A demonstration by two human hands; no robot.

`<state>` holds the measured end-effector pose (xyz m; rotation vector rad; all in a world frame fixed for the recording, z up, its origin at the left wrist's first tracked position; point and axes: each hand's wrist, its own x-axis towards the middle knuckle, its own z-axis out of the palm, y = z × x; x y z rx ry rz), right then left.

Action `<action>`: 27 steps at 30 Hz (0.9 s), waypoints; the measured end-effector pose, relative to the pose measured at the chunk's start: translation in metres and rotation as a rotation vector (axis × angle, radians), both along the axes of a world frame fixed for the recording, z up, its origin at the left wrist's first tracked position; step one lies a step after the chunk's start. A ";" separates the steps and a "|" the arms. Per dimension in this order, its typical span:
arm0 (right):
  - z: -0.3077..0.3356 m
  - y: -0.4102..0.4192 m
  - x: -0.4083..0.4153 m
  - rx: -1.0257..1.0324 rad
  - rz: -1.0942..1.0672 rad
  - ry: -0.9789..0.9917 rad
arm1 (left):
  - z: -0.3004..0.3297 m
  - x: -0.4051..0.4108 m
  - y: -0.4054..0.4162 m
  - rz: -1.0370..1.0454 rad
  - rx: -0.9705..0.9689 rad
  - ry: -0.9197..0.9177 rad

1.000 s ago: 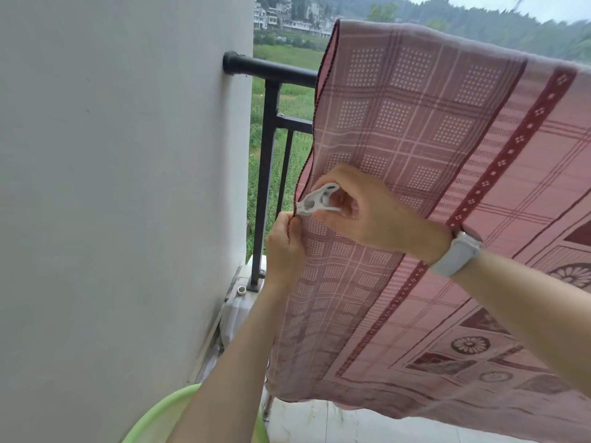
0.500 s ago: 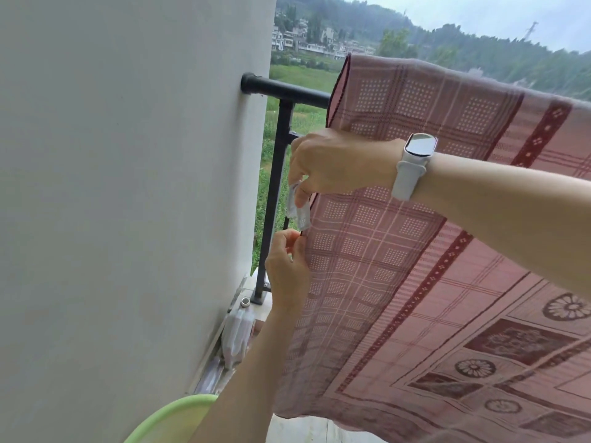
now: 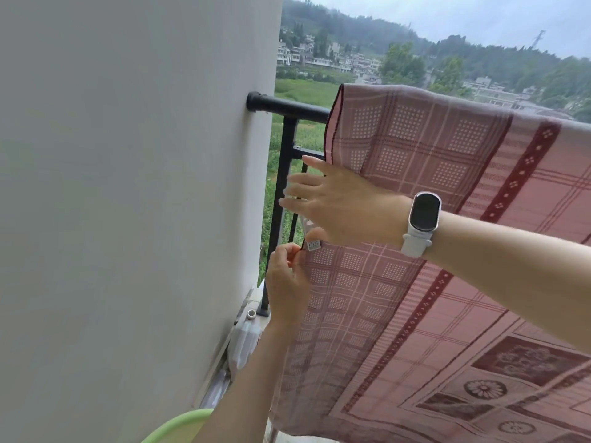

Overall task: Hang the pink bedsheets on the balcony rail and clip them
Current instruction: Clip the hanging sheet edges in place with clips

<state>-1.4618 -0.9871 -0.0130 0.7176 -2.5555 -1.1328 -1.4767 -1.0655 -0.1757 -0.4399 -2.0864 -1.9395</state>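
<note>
The pink patterned bedsheet (image 3: 415, 148) hangs draped over the black balcony rail (image 3: 294, 107). A white clip (image 3: 309, 233) sits on the sheet's left edge, partly hidden by my right hand. My right hand (image 3: 345, 206) hovers over that edge with its fingers straight and spread, the thumb close beside the clip. Just below, my left hand (image 3: 287, 282) pinches the sheet's dark hem between thumb and fingers.
A plain white wall (image 3: 128, 187) fills the left side and meets the rail's end. An empty plastic bottle (image 3: 244, 340) lies at the foot of the railing post. A green basin rim (image 3: 179, 426) shows at the bottom. Fields and houses lie beyond the rail.
My right hand has opened its fingers and let go of the clip, which now stays on the sheet's edge. My left hand still pinches the hem.
</note>
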 end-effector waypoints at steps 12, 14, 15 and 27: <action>-0.141 0.083 0.143 -1.002 -0.030 0.461 | -0.015 0.088 0.024 0.143 -0.323 0.368; -0.154 0.113 0.183 -1.037 -0.149 0.488 | -0.021 0.118 0.053 0.061 -0.453 0.468; -0.161 0.131 0.205 -1.051 -0.204 0.504 | -0.024 0.135 0.072 -0.002 -0.497 0.506; -0.208 0.370 0.589 -1.092 -0.960 0.953 | -0.031 0.435 0.392 -0.675 -0.728 0.774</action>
